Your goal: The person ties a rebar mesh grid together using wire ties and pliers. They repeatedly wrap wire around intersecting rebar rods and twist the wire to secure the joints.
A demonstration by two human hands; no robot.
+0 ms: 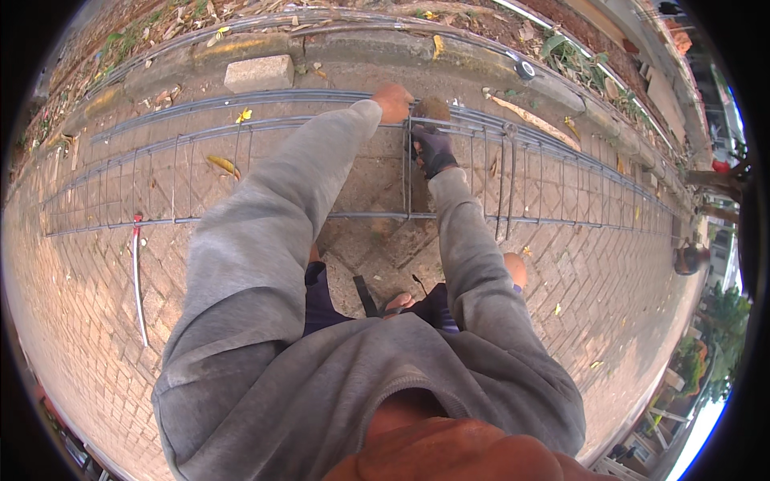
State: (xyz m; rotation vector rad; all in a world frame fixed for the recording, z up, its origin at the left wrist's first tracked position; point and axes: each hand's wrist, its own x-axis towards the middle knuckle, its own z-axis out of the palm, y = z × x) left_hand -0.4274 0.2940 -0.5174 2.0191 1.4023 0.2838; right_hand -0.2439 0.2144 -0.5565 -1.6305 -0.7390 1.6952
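Note:
A long cage of grey steel rebar (361,215) lies across the paving before me, its thin stirrups (407,180) spaced along the long bars. My left hand (393,103), bare, is closed over the far bars, beside the top of one stirrup. Just right of that stirrup is my right hand (434,152) in a dark glove, its fingers curled in against the steel; what they hold is hidden. Beyond the glove is a rough brown lump (433,109). A long-handled metal tool resembling pincers (511,132) leans across the cage to the right.
At left a slim silver tool with a red end (137,240) lies by the near bar. A pale block (259,74) rests against the kerb (361,50). Near the kerb are a dry husk (533,120) and a round black-and-white object (524,70). My foot (399,301) is on the near side.

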